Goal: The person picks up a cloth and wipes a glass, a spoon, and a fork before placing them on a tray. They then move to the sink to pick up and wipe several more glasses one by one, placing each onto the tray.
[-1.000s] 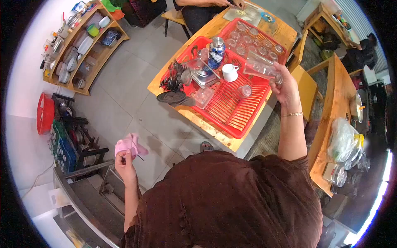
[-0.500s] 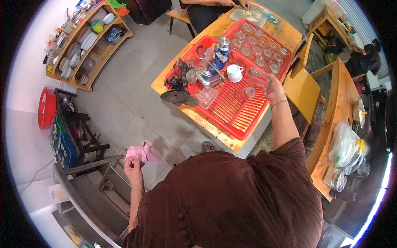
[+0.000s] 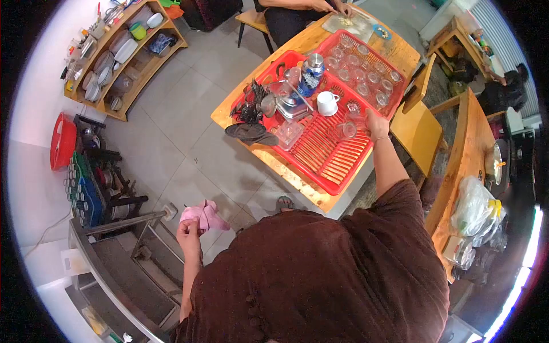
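Observation:
A pink cloth (image 3: 210,216) is pinched in my left hand (image 3: 190,228), out over the floor. My right hand (image 3: 377,124) is at the right side of the red rack (image 3: 326,166), with its fingers wrapped round a clear glass (image 3: 359,120) that they partly hide. Close to it, another glass (image 3: 346,130) lies in the rack. A white mug (image 3: 327,103), a blue bottle (image 3: 310,75), a clear plastic container (image 3: 290,135) and dark cutlery (image 3: 251,103) are further left in the rack.
Behind, a second red basket (image 3: 400,86) holds several upturned glasses. A co-worker's hands (image 3: 337,8) are at a board at the table's far end. A yellow chair (image 3: 416,128) stands right of the table; a metal frame (image 3: 123,223) is at lower left.
My right hand has lowered slightly, and the glass by it has come down toward the rack. My left hand and the cloth have shifted a little to the right.

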`<state>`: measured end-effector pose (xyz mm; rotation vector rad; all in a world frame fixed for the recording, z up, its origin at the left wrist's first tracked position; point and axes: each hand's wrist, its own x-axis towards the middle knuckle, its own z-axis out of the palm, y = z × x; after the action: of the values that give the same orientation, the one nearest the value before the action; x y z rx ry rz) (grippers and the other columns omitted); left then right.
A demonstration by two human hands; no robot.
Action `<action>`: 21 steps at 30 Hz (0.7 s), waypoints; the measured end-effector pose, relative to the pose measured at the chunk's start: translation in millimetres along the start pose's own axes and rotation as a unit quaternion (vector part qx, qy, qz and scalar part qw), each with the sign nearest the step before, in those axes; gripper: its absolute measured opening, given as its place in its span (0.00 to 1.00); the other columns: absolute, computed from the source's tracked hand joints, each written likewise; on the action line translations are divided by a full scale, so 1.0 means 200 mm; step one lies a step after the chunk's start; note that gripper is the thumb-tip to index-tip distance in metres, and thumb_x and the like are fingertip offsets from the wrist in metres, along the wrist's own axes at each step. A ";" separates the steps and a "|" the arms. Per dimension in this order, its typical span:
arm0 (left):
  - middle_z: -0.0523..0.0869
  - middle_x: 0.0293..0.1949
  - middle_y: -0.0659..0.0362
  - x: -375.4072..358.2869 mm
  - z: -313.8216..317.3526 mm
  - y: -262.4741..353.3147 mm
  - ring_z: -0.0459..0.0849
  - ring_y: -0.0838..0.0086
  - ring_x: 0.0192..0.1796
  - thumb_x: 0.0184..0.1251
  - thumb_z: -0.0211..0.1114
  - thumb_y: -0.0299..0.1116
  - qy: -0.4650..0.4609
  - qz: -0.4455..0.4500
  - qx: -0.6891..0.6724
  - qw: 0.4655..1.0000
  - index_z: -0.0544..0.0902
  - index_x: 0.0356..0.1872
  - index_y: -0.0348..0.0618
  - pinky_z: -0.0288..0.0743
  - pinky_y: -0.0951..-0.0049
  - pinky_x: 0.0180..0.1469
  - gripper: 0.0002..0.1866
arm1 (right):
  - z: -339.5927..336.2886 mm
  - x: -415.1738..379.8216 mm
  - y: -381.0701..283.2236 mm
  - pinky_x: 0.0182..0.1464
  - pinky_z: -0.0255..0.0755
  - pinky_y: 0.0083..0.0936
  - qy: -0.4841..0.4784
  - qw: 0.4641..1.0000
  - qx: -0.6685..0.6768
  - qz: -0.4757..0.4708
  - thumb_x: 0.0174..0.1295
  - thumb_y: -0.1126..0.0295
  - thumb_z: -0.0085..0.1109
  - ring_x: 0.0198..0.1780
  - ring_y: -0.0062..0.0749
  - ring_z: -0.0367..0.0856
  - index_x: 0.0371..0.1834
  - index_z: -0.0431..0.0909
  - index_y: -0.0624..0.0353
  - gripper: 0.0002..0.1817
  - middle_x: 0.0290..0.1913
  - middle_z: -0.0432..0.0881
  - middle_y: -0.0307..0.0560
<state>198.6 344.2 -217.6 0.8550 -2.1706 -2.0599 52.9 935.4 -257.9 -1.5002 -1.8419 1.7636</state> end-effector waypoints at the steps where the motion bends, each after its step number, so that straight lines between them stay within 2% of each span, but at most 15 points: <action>1: 0.77 0.22 0.65 -0.01 0.01 0.01 0.73 0.83 0.22 0.62 0.65 0.31 -0.003 -0.002 0.005 1.000 0.76 0.27 0.42 0.73 0.80 0.27 0.08 | 0.02 0.14 0.05 0.25 0.72 0.28 0.039 0.983 -0.169 -0.064 0.53 0.53 0.59 0.20 0.30 0.75 0.22 0.77 0.59 0.18 0.18 0.74 0.42; 2: 0.77 0.22 0.65 -0.01 0.01 0.01 0.73 0.83 0.22 0.62 0.65 0.32 -0.005 -0.005 0.010 1.000 0.76 0.27 0.42 0.72 0.80 0.27 0.08 | 0.03 0.21 0.08 0.28 0.74 0.30 0.075 0.932 -0.333 -0.126 0.52 0.49 0.57 0.22 0.33 0.79 0.26 0.80 0.63 0.23 0.21 0.79 0.46; 3: 0.77 0.22 0.65 -0.01 0.02 0.01 0.73 0.83 0.22 0.62 0.65 0.32 -0.004 -0.006 0.010 1.000 0.76 0.27 0.42 0.72 0.80 0.27 0.08 | 0.03 0.17 0.03 0.28 0.74 0.30 0.074 0.931 -0.334 -0.126 0.52 0.49 0.57 0.22 0.33 0.79 0.26 0.80 0.63 0.23 0.21 0.79 0.46; 5: 0.77 0.21 0.65 -0.01 0.02 0.00 0.73 0.83 0.22 0.62 0.65 0.32 -0.015 -0.013 0.000 1.000 0.76 0.27 0.42 0.72 0.80 0.27 0.08 | 0.07 -0.04 -0.14 0.54 0.70 0.39 0.008 0.893 -0.435 -0.118 0.50 0.41 0.49 0.53 0.51 0.77 0.45 0.79 0.69 0.37 0.48 0.78 0.66; 8: 0.77 0.20 0.64 -0.02 0.03 0.00 0.73 0.83 0.21 0.62 0.65 0.31 -0.010 -0.021 0.010 1.000 0.77 0.27 0.42 0.72 0.81 0.26 0.08 | 0.14 -0.06 -0.17 0.54 0.70 0.39 0.054 0.873 -0.463 -0.142 0.52 0.42 0.48 0.53 0.51 0.78 0.43 0.80 0.69 0.35 0.46 0.79 0.66; 12: 0.77 0.20 0.64 -0.02 0.01 -0.03 0.73 0.83 0.20 0.61 0.66 0.31 -0.004 -0.029 0.035 0.999 0.77 0.26 0.42 0.71 0.80 0.25 0.08 | 0.17 -0.03 -0.18 0.54 0.71 0.39 0.052 0.861 -0.486 -0.139 0.54 0.43 0.46 0.53 0.51 0.78 0.44 0.80 0.68 0.35 0.48 0.79 0.65; 15: 0.77 0.19 0.64 -0.04 0.01 -0.03 0.73 0.82 0.19 0.61 0.66 0.31 0.006 -0.049 0.012 0.999 0.77 0.26 0.42 0.72 0.80 0.24 0.08 | 0.16 0.07 -0.12 0.59 0.66 0.39 0.048 0.868 -0.478 -0.129 0.56 0.38 0.42 0.57 0.52 0.74 0.46 0.78 0.71 0.40 0.51 0.76 0.68; 17: 0.77 0.20 0.64 -0.03 -0.01 -0.08 0.73 0.82 0.19 0.61 0.66 0.31 0.001 -0.050 0.004 0.999 0.77 0.26 0.42 0.72 0.79 0.25 0.08 | 0.14 0.09 -0.09 0.60 0.64 0.41 0.037 0.871 -0.475 -0.121 0.57 0.34 0.36 0.59 0.54 0.72 0.49 0.76 0.71 0.44 0.52 0.75 0.69; 21: 0.78 0.20 0.63 -0.02 -0.01 -0.10 0.73 0.81 0.19 0.61 0.66 0.32 -0.006 -0.057 -0.011 0.998 0.77 0.26 0.42 0.73 0.80 0.25 0.08 | 0.11 0.09 -0.05 0.61 0.63 0.39 0.039 0.893 -0.437 -0.103 0.56 0.34 0.37 0.60 0.53 0.71 0.51 0.76 0.69 0.44 0.55 0.74 0.67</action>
<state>208.7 344.7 -234.3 0.9886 -2.1476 -2.1417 23.6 935.2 -264.8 -1.4645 -2.8025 0.7493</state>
